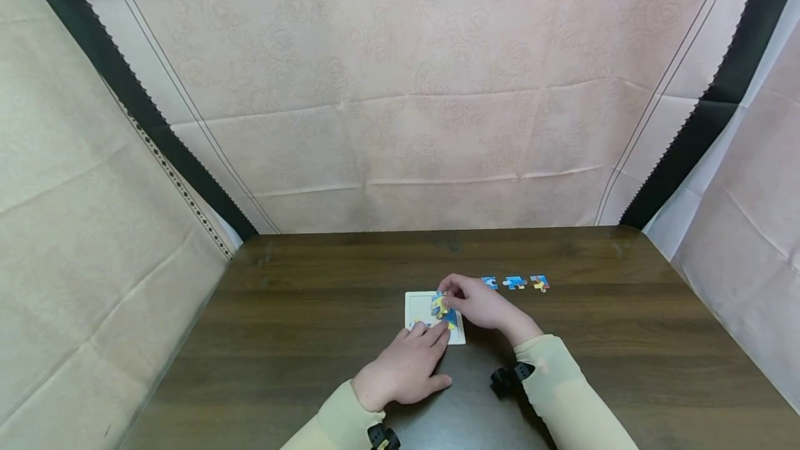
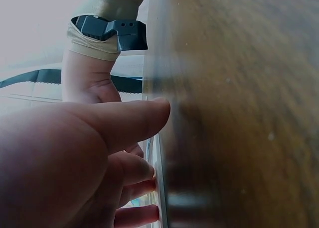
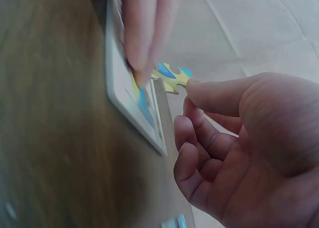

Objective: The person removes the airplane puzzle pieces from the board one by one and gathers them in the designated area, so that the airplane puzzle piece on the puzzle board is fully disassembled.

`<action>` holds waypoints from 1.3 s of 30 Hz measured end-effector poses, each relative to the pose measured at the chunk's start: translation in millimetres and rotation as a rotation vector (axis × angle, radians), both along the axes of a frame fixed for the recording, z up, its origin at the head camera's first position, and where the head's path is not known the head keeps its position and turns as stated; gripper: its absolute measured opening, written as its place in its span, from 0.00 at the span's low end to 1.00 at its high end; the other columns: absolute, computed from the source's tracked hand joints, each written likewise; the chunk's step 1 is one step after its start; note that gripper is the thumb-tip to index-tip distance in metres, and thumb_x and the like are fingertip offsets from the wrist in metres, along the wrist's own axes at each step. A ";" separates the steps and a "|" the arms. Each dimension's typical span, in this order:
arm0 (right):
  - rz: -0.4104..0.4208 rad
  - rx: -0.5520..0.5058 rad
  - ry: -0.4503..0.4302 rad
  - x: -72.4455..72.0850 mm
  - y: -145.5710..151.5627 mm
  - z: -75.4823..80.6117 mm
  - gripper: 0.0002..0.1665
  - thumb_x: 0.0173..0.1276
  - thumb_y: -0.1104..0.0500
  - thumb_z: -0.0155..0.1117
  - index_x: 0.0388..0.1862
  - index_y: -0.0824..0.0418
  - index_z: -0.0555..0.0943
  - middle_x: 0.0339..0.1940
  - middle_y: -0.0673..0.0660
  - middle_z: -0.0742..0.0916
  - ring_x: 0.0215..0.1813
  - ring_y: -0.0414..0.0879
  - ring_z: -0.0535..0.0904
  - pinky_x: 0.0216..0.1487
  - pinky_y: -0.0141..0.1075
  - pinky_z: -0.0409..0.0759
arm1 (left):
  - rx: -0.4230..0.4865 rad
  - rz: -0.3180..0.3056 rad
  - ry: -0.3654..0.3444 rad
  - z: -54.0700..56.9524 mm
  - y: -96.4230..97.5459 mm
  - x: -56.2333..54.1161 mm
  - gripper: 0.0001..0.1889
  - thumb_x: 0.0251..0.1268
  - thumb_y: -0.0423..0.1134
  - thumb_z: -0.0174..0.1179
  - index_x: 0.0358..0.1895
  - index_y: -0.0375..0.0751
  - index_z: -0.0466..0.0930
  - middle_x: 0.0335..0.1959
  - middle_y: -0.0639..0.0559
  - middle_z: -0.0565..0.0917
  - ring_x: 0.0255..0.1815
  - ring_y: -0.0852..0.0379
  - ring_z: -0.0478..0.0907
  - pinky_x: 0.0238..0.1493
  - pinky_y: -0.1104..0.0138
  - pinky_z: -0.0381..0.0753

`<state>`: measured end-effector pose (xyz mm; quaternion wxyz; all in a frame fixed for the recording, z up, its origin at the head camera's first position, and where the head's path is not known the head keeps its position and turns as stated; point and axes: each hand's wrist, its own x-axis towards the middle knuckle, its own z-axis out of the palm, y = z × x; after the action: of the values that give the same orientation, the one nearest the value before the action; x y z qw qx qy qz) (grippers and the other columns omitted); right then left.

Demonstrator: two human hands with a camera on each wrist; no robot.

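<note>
Brown wood makes up the tabletop, its left edge meeting a pale cloth wall, with a broad stretch of wood between that edge and the left hand. That hand lies palm down, its fingers extended onto the near part of a white puzzle tray, touching it, with the thumb held out to the side over the wood. Within the tray, blue-and-yellow fitted pieces lie just beyond these fingertips. Farther in, a mostly yellow puzzle piece is pinched between the right hand's thumb and index finger, over the tray; whether it touches the tray I cannot tell. The right hand's other fingers are curled in toward the palm. Just past its knuckles, three loose pieces stand in a row, slightly apart, beyond the tray's right edge. Wood runs on from there to the tabletop's right edge and toward the back wall, leaving room beside the right forearm.
</note>
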<state>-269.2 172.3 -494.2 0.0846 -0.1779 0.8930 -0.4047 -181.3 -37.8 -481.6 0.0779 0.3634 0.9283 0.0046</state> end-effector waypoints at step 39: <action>-0.160 0.019 -0.098 12.5 145.1 -4.2 0.12 0.81 0.58 0.65 0.57 0.62 0.83 0.42 0.55 0.86 0.43 0.51 0.79 0.46 0.44 0.78 | 0.000 0.007 -0.043 -4.1 -1.8 -2.4 0.41 0.78 0.63 0.59 0.84 0.46 0.64 0.86 0.56 0.61 0.74 0.54 0.65 0.72 0.55 0.69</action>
<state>-256.7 317.4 -498.3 0.0972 -0.0850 0.9028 -0.4101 -183.8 -39.7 -485.7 0.0981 0.3599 0.9277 0.0126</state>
